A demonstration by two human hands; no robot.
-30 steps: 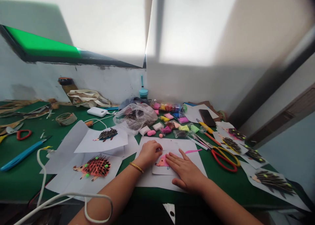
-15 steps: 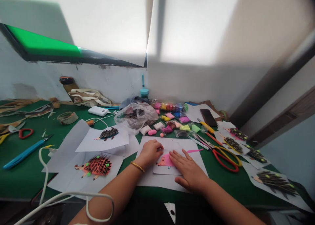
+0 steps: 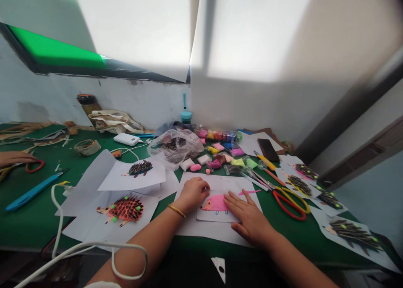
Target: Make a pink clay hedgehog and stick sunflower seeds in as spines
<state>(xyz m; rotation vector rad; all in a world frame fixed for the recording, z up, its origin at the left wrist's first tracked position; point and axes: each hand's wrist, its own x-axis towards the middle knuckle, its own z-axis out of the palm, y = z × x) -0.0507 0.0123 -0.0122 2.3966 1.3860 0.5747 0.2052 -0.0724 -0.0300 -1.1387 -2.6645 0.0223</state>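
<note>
A small white sheet (image 3: 204, 216) with a hedgehog drawing lies on a larger white sheet (image 3: 185, 230) in front of me. Pink clay (image 3: 217, 202) covers much of the hedgehog's body; its blue-outlined legs show bare below. My right hand (image 3: 250, 216) is open, fingers stretched flat over the rear of the clay. At the small sheet's upper left my left hand (image 3: 193, 194) rests with curled fingers; what is under its fingertips is hidden. A thin strip of pink clay (image 3: 250, 192) lies just beyond my right fingers.
Clay packets (image 3: 236, 162) and a plastic bag (image 3: 176, 145) lie behind the sheets. Scissors (image 3: 291, 202), a phone (image 3: 267, 149) and finished hedgehog pictures (image 3: 349, 233) are on the right. Leftward are another hedgehog picture (image 3: 124, 210), a white cable (image 3: 54, 221), a blue tool (image 3: 34, 192) and another person's hand (image 3: 15, 158).
My right hand has slid right across the clay, uncovering more of the pink body and the legs. Another person's hand has come in at the far left over scissors. My left hand stays put.
</note>
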